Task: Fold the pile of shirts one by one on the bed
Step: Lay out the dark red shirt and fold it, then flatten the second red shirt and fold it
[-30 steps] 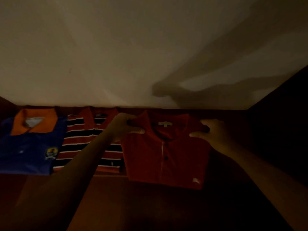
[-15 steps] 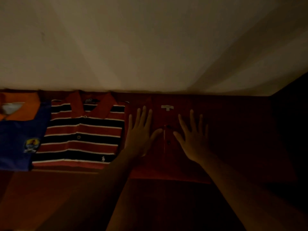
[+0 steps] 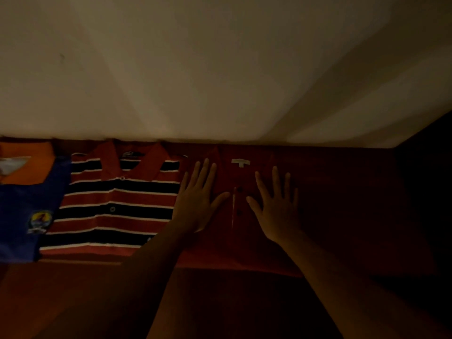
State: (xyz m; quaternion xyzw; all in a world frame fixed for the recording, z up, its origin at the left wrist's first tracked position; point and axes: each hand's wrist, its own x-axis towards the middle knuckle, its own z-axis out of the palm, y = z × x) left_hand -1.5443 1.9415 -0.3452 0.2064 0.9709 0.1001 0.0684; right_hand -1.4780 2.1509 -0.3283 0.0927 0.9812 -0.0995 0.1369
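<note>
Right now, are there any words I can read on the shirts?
No text is readable.
White neck label on the red shirt: too blurred.
Dark neck label on the striped shirt: too blurred.
Round badge on the blue shirt: too blurred.

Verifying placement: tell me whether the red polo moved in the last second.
Yes. The red polo dropped flat, shifting rightward off the striped polo's edge.

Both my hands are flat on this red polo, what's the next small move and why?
Probably lift both hands away. The left hand and right hand lie flat on the red polo, which looks folded, lined up beside the striped shirt and blue shirt, so it seems finished.
</note>
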